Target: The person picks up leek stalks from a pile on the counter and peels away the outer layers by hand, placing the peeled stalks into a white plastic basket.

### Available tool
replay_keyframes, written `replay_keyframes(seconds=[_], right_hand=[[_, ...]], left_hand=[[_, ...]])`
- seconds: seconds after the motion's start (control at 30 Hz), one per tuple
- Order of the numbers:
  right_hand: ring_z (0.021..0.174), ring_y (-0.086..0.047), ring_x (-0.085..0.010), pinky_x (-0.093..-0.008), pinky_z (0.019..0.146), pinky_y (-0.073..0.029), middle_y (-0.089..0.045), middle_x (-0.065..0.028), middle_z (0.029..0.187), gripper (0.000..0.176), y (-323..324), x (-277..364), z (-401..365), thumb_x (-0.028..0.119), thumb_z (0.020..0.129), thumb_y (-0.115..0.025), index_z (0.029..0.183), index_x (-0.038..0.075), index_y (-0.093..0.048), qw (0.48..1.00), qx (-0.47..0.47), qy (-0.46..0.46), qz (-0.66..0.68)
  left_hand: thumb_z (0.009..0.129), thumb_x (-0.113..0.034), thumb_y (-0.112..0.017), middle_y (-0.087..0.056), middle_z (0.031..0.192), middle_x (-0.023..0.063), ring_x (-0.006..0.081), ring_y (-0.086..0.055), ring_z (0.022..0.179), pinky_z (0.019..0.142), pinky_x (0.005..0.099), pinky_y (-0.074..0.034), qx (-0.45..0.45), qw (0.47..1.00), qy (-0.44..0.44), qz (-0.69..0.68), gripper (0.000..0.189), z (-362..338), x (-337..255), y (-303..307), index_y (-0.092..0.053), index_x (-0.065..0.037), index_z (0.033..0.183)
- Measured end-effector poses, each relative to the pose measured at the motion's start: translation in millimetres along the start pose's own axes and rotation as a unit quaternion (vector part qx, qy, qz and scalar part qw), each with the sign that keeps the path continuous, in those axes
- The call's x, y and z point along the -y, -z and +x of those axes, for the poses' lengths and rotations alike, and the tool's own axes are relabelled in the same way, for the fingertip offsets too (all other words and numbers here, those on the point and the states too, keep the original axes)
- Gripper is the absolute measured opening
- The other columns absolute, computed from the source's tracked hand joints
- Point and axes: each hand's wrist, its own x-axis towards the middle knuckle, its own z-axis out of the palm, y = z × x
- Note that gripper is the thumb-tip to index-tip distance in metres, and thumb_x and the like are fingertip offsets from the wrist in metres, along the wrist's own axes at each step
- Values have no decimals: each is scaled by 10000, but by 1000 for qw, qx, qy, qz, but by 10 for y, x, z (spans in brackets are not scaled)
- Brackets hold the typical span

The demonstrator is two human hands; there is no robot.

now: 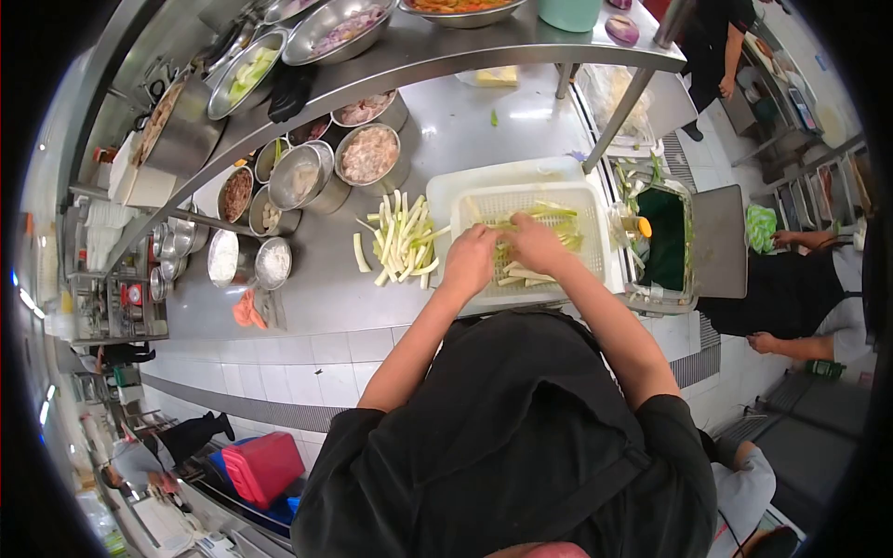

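Both my hands work close together over a white plastic basket (pixel 595 265) with perforated walls. Light green celery stalks (pixel 558 209) lie inside it. My left hand (pixel 472 259) is at the basket's left side, its fingers curled over a stalk. Beside it, my right hand (pixel 537 245) is closed with fingers bent down, touching the same stalk; the fingertips are partly hidden. Left of the basket, a loose pile of pale celery sticks (pixel 402 237) rests on the steel table (pixel 321 312). A white board (pixel 446 186) shows behind and under the basket.
Metal pots of minced meat (pixel 369 153) and bowls of white powder (pixel 273 262) stand at left. Overhead runs a steel shelf (pixel 446 58) with bowls of cut vegetables. A green-lined bin (pixel 665 237) is at right. An orange cloth (pixel 247 309) lies near the front edge. Other people stand around.
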Motion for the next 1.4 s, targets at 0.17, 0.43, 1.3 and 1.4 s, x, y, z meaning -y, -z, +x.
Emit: replay_keyframes(seconds=[0.17,0.43,1.3,1.4], right_hand=[[1102,-639,-338,-451,901,-552,-663,-119,1044,273,-406,-17,165,90,844,-639,1112,67,-688,994,72,77,-17],[979,-680,-314,-413,834,-569,-718,-125,1064,316,1171,-121,-667,-90,810,-635,1082,60,-691,920,-389,35,31],[881,-688,-332,-401,769,-567,-717,-140,1022,93,1084,265,-473,51,875,-723,952,37,-672,951,-237,1,200],[913,-692,-333,-410,775,-576,-705,-148,1057,103,1097,316,-392,52,842,-721,887,48,-628,942,-298,56,141]], left_hand=[[900,-15,-567,-667,1080,180,384,-642,1019,874,462,-518,-14,1000,16,-15,267,144,-16,166,-700,-28,1130],[877,-36,-601,-674,1040,176,366,-649,995,869,451,-520,-56,992,75,-79,234,121,246,228,-695,-36,1091],[1106,-202,-436,-522,800,-11,89,-478,753,701,261,-411,122,892,101,-423,201,114,-472,294,-550,-55,1182],[1107,-200,-434,-518,801,-15,80,-462,744,681,247,-395,87,895,87,-430,191,89,-537,341,-522,-64,1208]])
